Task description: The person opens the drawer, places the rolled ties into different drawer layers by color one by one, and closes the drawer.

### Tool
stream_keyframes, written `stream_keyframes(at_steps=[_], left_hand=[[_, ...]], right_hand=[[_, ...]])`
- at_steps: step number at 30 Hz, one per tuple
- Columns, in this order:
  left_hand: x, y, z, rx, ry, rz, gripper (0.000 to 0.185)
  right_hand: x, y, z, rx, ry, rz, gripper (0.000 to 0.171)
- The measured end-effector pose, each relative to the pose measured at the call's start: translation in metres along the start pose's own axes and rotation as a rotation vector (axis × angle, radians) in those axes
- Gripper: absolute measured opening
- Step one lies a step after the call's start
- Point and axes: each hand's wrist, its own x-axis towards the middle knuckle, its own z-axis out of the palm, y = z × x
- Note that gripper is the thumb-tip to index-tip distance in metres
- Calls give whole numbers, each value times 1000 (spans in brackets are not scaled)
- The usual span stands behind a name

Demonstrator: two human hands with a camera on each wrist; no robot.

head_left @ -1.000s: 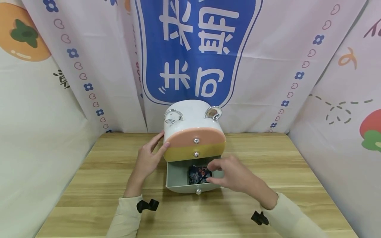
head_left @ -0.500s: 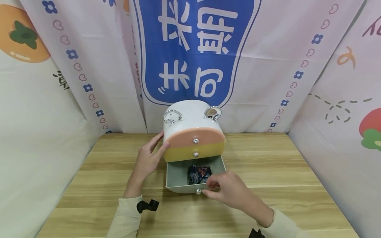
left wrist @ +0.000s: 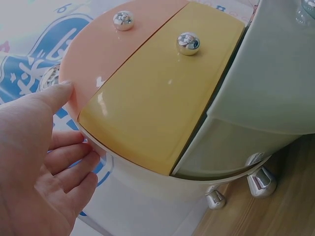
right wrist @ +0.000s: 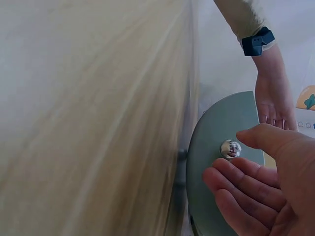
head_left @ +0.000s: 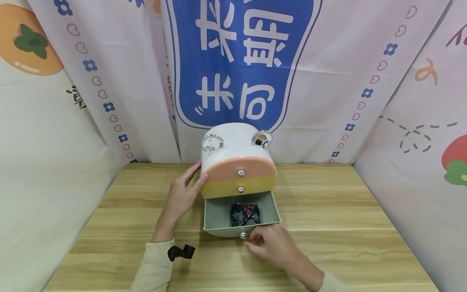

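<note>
A small white drawer cabinet (head_left: 233, 138) has an orange drawer front (head_left: 226, 168), a yellow one (head_left: 222, 189) and a grey-green bottom drawer (head_left: 215, 217) pulled out. In that drawer lies a dark, flower-patterned cloth bundle (head_left: 245, 214). My left hand (head_left: 182, 196) rests on the cabinet's left side; its thumb touches the orange front's edge and its fingers lie along the side wall. My right hand (right wrist: 266, 182) is at the bottom drawer's silver knob (right wrist: 230, 149), thumb and fingertips apart on either side of it, not pinching.
The cabinet stands on a wood-grain table (head_left: 120, 223) near its back edge. A printed cloth backdrop (head_left: 313, 101) hangs right behind. Silver rings (head_left: 213, 142) stick up on the cabinet's top, and short silver feet (left wrist: 262, 183) hold it off the tabletop.
My right hand has moved from the cloth bundle in the drawer down and towards me, to the bottom drawer's knob. The bundle stays in the drawer. My left hand has not moved.
</note>
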Motion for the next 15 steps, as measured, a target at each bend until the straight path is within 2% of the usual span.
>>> stream_keyframes(at_steps=[7, 15], left_hand=[[-1, 2, -1, 2, -5, 0, 57], [-2, 4, 0, 2, -12, -3, 58]], right_hand=[[-1, 4, 9, 12, 0, 31, 13], [3, 2, 17, -38, 7, 24, 11]])
